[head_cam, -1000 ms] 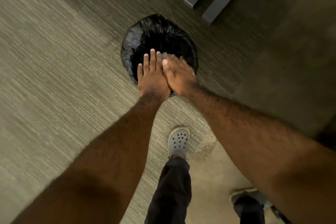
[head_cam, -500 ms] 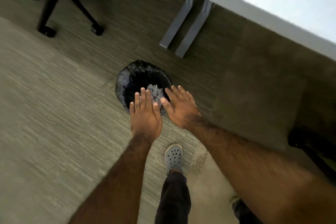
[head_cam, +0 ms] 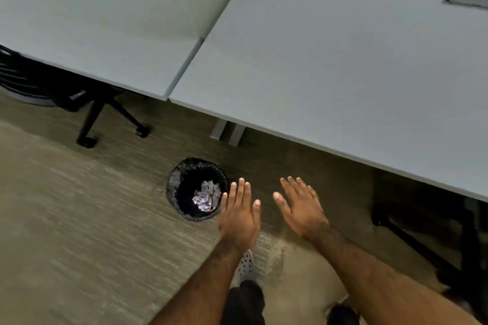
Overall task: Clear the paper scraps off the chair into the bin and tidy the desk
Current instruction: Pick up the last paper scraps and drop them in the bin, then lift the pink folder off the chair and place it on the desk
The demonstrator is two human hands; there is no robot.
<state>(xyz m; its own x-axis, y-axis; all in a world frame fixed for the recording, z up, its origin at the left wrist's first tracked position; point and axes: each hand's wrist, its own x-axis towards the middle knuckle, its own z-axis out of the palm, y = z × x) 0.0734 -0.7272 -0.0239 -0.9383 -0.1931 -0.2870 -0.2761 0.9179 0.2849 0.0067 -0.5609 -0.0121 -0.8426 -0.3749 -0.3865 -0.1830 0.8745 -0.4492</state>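
A round bin with a black liner (head_cam: pixel 175 187) stands on the carpet below the desk edge. Crumpled pale paper scraps (head_cam: pixel 207 196) lie inside it. My left hand (head_cam: pixel 240 215) hovers flat, palm down, just right of the bin's rim, holding nothing. My right hand (head_cam: pixel 301 208) is spread open further right, fingers apart and empty. A black office chair (head_cam: pixel 87 103) is partly tucked under the left desk; its seat is hidden. The grey desk (head_cam: pixel 330 68) fills the upper right.
A second grey desk top (head_cam: pixel 92 29) meets the first at a seam. Grey desk legs (head_cam: pixel 228 132) stand behind the bin. A dark chair base (head_cam: pixel 412 235) sits under the desk at right. My shoe (head_cam: pixel 245 268) is on the carpet below my left hand.
My hands have parted and drawn back from over the bin, now to its right. The view has lifted, bringing the desk tops and chair into sight. Scraps now show in the bin.
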